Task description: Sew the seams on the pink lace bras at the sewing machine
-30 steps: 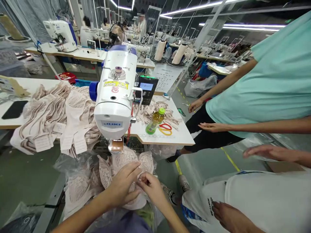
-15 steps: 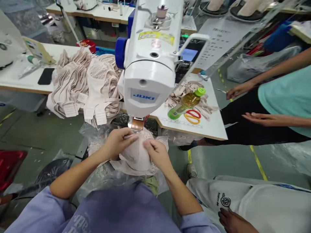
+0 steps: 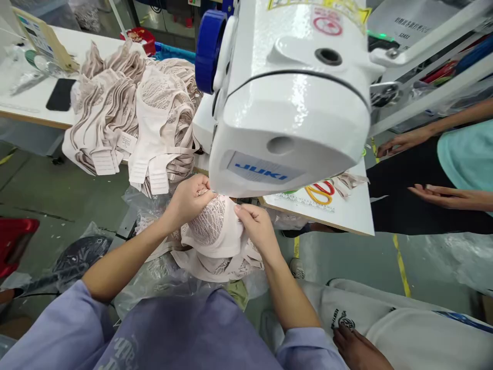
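Note:
A pale pink lace bra (image 3: 211, 226) is stretched between my two hands, just below the white JUKI sewing machine head (image 3: 285, 128). My left hand (image 3: 191, 199) pinches its upper left edge, close under the machine. On the other side, my right hand (image 3: 257, 226) grips the upper right edge between thumb and fingers. A lace cup with a smooth band faces up, and more of the same fabric (image 3: 219, 270) lies beneath it near my lap. The machine head hides the needle area.
Stacked bras (image 3: 154, 118) are heaped on the left of the table, beside a black phone (image 3: 60, 94). Scissors with red and yellow handles (image 3: 320, 192) lie on the right table part (image 3: 352, 210). A co-worker's hands (image 3: 450, 198) are at the right; another person sits lower right.
My view has come nearer the machine head, which now looks larger and covers the bottle. The bra has turned in my hands, so its lace cup shows. Both hands keep their hold.

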Motion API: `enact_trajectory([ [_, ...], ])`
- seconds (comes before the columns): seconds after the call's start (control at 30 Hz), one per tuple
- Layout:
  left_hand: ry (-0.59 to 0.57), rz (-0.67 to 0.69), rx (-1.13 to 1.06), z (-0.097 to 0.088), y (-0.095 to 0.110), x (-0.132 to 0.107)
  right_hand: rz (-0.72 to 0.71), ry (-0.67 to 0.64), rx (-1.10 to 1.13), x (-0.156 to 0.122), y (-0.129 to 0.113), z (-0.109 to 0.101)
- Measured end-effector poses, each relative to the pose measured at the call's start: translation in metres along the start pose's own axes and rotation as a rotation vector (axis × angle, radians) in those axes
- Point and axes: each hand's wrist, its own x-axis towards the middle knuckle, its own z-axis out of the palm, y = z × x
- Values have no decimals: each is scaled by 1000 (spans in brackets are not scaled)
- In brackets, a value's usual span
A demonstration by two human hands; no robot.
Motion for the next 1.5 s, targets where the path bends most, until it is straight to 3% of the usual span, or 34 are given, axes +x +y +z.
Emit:
enact_trajectory([
  [0.2, 32, 86, -20, 3, -6, 5, 17, -13, -12, 9, 0, -6],
  [0.57, 35, 73, 29, 2, -4, 6, 92, -8, -62, 13, 5, -7],
  [0.87, 29, 123, 50, -6, 3, 6, 33, -18, -12, 13, -2, -6],
  [1.03, 52, 45, 93, -9, 1, 4, 63, 13, 5, 10, 5, -6],
  [1.27, 35, -50, -4, -8, 0, -2, 77, 23, 12, 7, 8, -7],
  [1.4, 48, -101, -57, -3, -15, -10, 76, 34, 16, 4, 9, -8],
  [1.5, 134, -62, -89, 2, -43, -31, 81, 41, 22, 2, 11, -10],
])
